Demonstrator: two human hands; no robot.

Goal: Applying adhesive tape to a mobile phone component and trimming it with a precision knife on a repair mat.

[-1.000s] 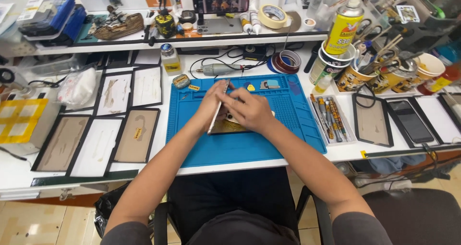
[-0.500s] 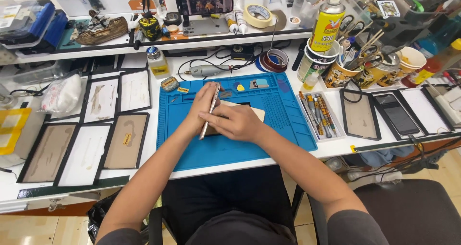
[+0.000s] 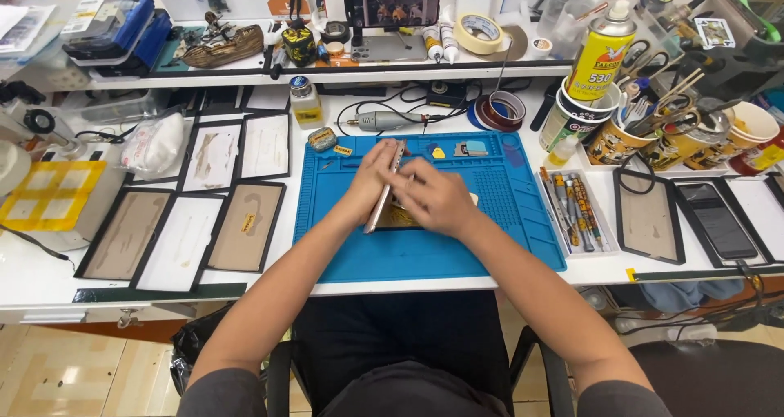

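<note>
My left hand holds a thin phone screen panel tilted up on its long edge over the blue work mat. My right hand rests against the panel's right side, fingers curled over a gold-coloured phone body lying flat on the mat. The panel stands nearly on edge, hinged open from the body. Much of the phone body is hidden under my right hand.
Several framed screen panels lie left of the mat. A tool tray sits at its right edge, with dark phone screens beyond. Cups of tools, a yellow spray can, tape rolls and a rotary tool crowd the back.
The screen panel has been lifted from nearly flat under both hands to standing on edge in my left hand. The view has shifted slightly.
</note>
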